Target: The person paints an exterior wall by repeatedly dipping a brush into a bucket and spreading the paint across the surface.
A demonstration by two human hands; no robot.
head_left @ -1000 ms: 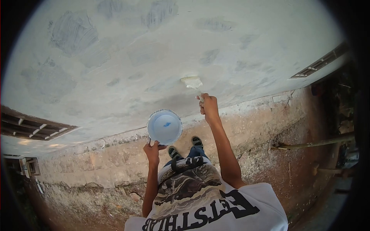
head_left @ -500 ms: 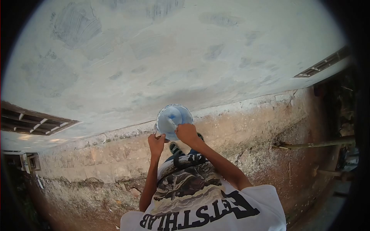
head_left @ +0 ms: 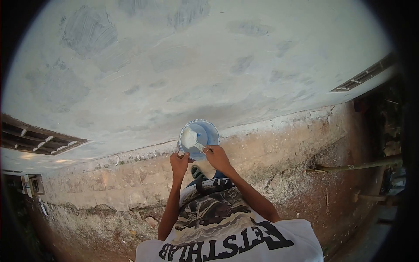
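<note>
A pale blue bucket (head_left: pixel 211 131) is held up in front of me, close to the wall. My left hand (head_left: pixel 179 164) is closed on its near left rim. My right hand (head_left: pixel 218 159) is closed around the handle of what looks like a putty knife (head_left: pixel 190 137), its wide end coated in white. The coated end is over the bucket's mouth, tilted to the left. Some bluish-white material lies inside the bucket, partly hidden by the tool. My fingers cover most of the handle.
A pale wall (head_left: pixel 174 78) with grey smeared patches rises ahead. Slatted openings (head_left: pixel 41 137) sit at left and right. Underfoot runs a worn, stained ledge (head_left: pixel 118 187) with a broken edge. A pole (head_left: pixel 358 165) juts in from the right.
My right hand has moved slightly right and back toward me. The tool has turned, so its white-coated end now shows at the left of the bucket.
</note>
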